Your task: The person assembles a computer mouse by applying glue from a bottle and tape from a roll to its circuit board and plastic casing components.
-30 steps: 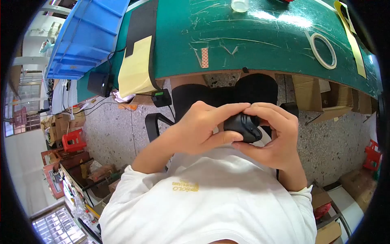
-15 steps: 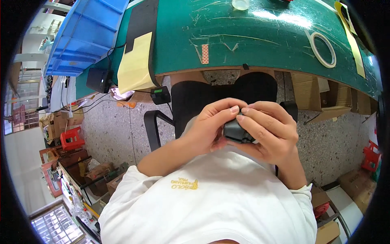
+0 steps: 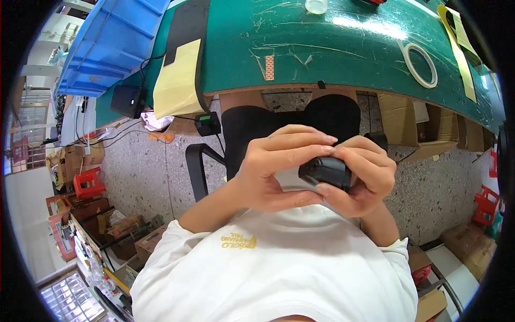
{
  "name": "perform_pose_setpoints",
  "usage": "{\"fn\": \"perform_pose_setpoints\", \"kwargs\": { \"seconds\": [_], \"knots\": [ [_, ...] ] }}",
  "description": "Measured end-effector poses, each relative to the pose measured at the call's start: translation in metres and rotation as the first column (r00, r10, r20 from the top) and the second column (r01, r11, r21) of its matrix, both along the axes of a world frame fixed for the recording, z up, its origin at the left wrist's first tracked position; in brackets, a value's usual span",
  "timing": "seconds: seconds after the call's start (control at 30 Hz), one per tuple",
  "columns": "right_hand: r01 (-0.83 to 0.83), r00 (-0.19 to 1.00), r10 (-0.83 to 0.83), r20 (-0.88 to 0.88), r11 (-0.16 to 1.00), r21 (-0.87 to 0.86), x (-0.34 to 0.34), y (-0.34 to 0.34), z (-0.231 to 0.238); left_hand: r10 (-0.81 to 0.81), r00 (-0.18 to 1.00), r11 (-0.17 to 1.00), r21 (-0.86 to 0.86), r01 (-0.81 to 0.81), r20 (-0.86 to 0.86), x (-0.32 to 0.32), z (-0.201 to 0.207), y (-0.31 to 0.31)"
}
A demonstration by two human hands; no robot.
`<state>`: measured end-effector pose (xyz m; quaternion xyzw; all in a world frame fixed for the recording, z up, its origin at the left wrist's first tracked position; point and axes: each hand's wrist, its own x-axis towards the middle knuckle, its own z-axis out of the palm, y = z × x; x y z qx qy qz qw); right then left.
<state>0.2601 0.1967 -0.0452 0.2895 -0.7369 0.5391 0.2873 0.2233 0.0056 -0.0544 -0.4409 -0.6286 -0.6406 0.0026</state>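
Note:
Above my lap, my right hand [image 3: 370, 174] is closed around a small black plastic object [image 3: 324, 170] with a rounded body and a smooth casing. What kind of device it is I cannot make out. Its right end is hidden in the fingers, and the right thumb presses on its near side. My left hand [image 3: 276, 166] curves around the left side with fingers stretched and the thumb well apart. Those left fingertips lie by the object's far edge, close to the right fingers; whether they touch it is unclear.
Ahead is a green-topped workbench [image 3: 354, 72] with a tape roll [image 3: 420, 65], a patterned strip [image 3: 270, 68], a yellow sheet [image 3: 178, 80] and a blue bin [image 3: 110, 45]. Black adapters [image 3: 207, 124] with cables hang at the left. Cardboard boxes [image 3: 429, 126] stand under the bench. A chair armrest [image 3: 196, 169] is beside me.
My left hand has loosened and spread its thumb from its fingers. The black object has turned and shifted slightly right within my right hand, showing more of its casing.

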Motion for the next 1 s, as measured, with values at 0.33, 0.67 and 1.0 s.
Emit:
{"fn": "perform_pose_setpoints", "kwargs": {
  "seconds": [0.33, 0.67, 1.0],
  "knots": [
    [0.075, 0.987, -0.073, 0.146, 0.997, -0.005, 0.007, -0.017, -0.012, 0.095, 0.970, 0.981, 0.147, -0.129, 0.222, 0.013, -0.002, 0.009],
    [0.802, 0.515, -0.819, -0.252, 0.358, 0.478, -0.067, 0.095, 0.013, -0.661, 0.090, 0.686, 0.649, -0.329, 0.745, 0.003, -0.045, 0.005],
    [0.383, 0.813, -0.545, 0.205, 0.766, 0.516, -0.043, 0.086, 0.038, -0.282, 0.479, 0.876, 0.427, -0.225, 0.831, 0.007, -0.045, 0.015]
  ]
}}
